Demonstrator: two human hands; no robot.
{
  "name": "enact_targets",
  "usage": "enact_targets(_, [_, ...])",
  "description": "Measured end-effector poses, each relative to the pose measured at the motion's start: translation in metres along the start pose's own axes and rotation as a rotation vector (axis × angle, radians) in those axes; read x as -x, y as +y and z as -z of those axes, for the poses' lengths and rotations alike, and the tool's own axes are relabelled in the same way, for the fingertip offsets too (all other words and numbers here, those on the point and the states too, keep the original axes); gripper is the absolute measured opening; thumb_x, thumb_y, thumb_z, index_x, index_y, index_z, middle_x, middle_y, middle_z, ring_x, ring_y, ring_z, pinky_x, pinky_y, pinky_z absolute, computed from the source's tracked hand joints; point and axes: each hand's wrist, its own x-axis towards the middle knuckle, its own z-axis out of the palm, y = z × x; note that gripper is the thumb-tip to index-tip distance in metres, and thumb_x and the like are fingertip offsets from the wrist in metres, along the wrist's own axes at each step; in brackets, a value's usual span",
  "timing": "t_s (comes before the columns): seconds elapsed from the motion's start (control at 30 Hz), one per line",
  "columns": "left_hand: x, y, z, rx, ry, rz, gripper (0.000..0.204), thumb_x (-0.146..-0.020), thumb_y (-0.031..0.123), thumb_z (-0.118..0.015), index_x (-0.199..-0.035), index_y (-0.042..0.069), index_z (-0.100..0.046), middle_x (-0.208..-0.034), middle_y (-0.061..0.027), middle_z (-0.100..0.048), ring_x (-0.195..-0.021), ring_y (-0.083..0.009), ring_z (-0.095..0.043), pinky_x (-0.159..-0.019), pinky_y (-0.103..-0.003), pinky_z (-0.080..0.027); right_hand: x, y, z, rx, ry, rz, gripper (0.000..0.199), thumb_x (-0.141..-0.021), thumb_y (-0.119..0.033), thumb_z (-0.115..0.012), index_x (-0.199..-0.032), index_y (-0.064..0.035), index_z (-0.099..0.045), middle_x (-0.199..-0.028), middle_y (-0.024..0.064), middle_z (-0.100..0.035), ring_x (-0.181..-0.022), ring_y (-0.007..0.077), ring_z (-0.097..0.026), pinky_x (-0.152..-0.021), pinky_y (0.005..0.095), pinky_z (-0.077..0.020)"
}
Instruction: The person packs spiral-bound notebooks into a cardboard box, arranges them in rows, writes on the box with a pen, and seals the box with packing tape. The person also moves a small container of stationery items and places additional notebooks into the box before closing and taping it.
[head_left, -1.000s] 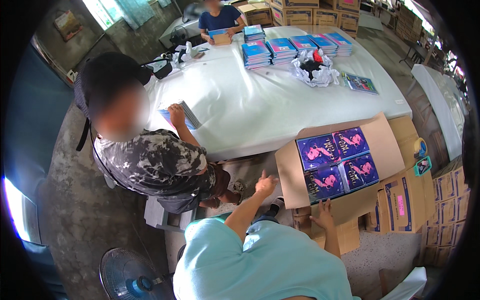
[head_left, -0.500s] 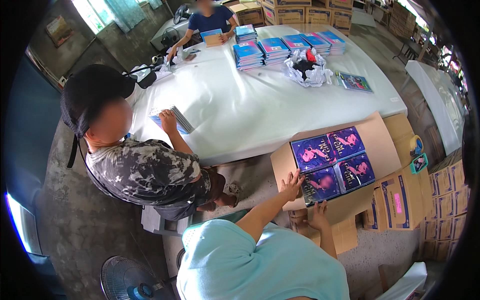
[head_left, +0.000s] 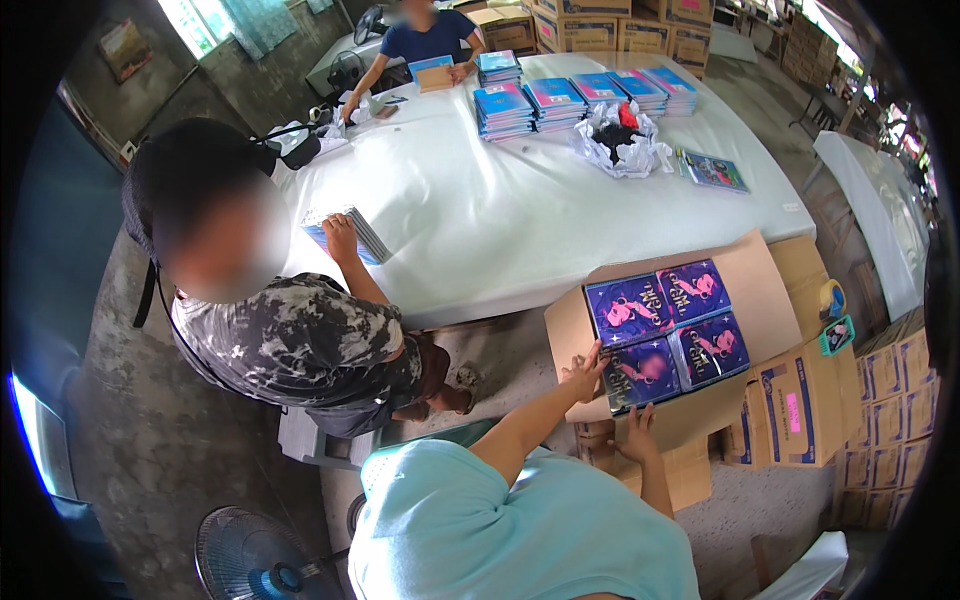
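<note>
An open cardboard box (head_left: 768, 290) in front of me holds dark purple books (head_left: 640, 372) in stacks two by two, with pink figures on their shiny covers. My left hand (head_left: 581, 376) lies at the left side of the near-left stack, fingers stretched toward the book edges. By the near edge of that same stack is my right hand (head_left: 636, 436), its fingers spread and pointing up over the box flap. Neither hand holds anything that I can see. The lower parts of the stacks are hidden inside the box.
A white-covered table (head_left: 470, 220) stands beyond the box, bearing stacks of blue-and-pink books (head_left: 555, 97) and crumpled white plastic (head_left: 622, 148). At left a co-worker (head_left: 290, 340) handles notebooks (head_left: 350, 235); another person (head_left: 425, 40) sits far off. Closed cartons (head_left: 800, 405) stand at right, a fan (head_left: 255, 560) lower left.
The view has shifted slightly. The co-worker at left has leaned the head toward the table. My hands stay at the books in the box.
</note>
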Motion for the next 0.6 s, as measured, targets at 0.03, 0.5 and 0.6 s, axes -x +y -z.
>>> enact_targets(0.03, [0.001,-0.001,0.001,0.012,-0.002,-0.001,0.093,-0.070,0.007,-0.065,-0.146,0.029,-0.015,-0.151,-0.0041,0.021,-0.129,-0.0465,-0.030,-0.089,-0.058,-0.044,0.001,-0.001,0.001,-0.012,0.001,-0.001,0.117,-0.066,-0.047,-0.077,-0.144,-0.0005,-0.003,-0.143,0.0326,0.021,-0.133,0.0527,0.010,-0.110,0.0523,-0.0121])
enact_targets(0.5, [-0.073,-0.079,0.037,0.251,0.617,0.078,0.062,-0.079,0.027,-0.061,-0.130,0.000,-0.038,-0.122,-0.0235,-0.047,-0.113,-0.0357,-0.048,-0.095,-0.042,-0.040,0.007,-0.015,0.007,0.016,0.040,-0.037,0.106,-0.068,-0.038,-0.076,-0.144,-0.0041,-0.012,-0.145,0.0305,0.016,-0.135,0.0502,0.000,-0.108,0.0536,-0.0220])
enact_targets(0.6, [-0.068,-0.089,0.065,0.388,1.235,0.304,0.095,-0.081,0.044,-0.060,-0.143,-0.003,-0.005,-0.146,-0.0331,-0.002,-0.135,-0.0457,-0.013,-0.107,-0.050,-0.021,0.026,-0.028,0.020,-0.093,0.091,-0.075,0.100,-0.068,-0.028,-0.076,-0.145,-0.0087,-0.015,-0.149,0.0246,0.010,-0.136,0.0481,-0.004,-0.104,0.0538,-0.0316])
